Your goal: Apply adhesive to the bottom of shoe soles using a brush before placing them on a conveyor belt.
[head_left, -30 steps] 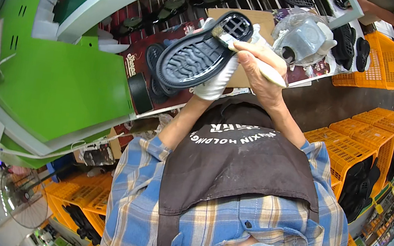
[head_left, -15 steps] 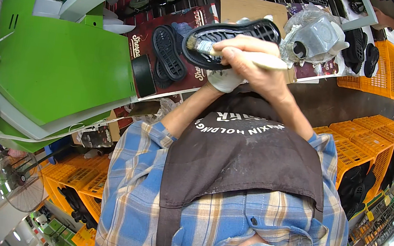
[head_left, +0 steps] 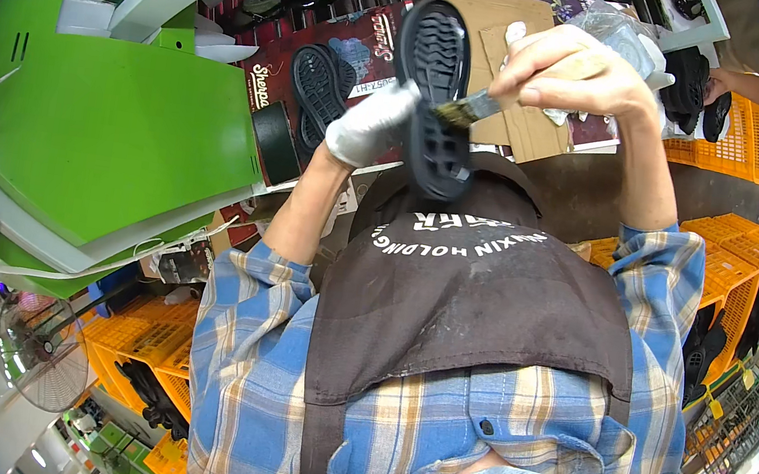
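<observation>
Left hand (head_left: 371, 126), gloved, grips black sole (head_left: 436, 56) mid-length (long axis running away from body); right hand (head_left: 587, 72), fingers pinched on brush (head_left: 477, 106), lies rightward.

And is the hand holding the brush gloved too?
No, the right hand on the brush is bare; only the left hand wears a white glove.

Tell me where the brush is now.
In the head view, the brush is in the upper half, slightly right of centre, held by the right hand, its bristles overlapping the middle of the black sole in the gloved left hand.
</observation>
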### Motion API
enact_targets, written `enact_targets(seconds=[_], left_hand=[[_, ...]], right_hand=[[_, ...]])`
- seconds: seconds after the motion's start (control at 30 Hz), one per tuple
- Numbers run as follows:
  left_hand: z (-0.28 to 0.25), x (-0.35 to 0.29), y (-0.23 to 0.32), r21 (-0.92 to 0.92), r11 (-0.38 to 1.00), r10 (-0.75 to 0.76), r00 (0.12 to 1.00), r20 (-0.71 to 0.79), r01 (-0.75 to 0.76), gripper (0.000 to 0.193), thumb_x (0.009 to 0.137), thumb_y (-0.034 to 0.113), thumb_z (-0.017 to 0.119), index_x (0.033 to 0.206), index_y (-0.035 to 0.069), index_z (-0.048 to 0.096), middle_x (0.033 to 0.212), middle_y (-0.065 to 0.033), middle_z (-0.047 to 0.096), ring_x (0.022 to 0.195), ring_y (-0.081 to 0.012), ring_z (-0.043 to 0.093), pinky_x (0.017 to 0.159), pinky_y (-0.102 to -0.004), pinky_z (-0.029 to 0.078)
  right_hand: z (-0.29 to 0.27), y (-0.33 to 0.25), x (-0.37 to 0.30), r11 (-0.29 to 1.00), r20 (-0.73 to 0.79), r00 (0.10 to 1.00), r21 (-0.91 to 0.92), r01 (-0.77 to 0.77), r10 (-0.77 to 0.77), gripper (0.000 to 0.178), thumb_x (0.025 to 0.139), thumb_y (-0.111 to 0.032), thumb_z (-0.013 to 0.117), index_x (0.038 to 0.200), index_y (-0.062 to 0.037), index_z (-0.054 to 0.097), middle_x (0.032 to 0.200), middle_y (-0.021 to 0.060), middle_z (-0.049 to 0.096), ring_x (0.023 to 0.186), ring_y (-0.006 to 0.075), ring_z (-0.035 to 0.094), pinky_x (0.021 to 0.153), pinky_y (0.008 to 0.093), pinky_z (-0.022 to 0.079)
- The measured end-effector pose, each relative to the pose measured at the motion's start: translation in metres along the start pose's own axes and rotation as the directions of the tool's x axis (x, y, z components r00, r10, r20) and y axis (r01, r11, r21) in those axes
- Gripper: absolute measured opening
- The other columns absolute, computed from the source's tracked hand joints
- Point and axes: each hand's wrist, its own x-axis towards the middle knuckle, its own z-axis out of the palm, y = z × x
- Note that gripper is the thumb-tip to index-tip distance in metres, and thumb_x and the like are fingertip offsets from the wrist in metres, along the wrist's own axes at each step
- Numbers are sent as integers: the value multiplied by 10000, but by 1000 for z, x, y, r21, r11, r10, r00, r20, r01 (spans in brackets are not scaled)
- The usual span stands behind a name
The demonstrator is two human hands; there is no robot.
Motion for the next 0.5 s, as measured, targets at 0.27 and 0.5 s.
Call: enact_targets(seconds=[0.27,0.5], left_hand=[[2,6,3,-591,797,-237,965,-110,128,678,889,567,379,1198,-27,484,999,-221,614,703,-297,641,622,-382,555],[4,-1,-4,-535,830,-224,973,-57,160,597,923,504,366,1193,-12,498,1061,-194,608,848,-298,640,751,-438,547]], right_hand=[[8,-10,-1,976,-62,995,-209,62,-77,197,796,-108,656,978,-32,666,774,48,541,740,151,507,633,283,395],[8,24,-23,967,-307,952,-241,-81,4,163,822,-99,616,945,0,658,819,59,569,779,149,525,680,280,417]])
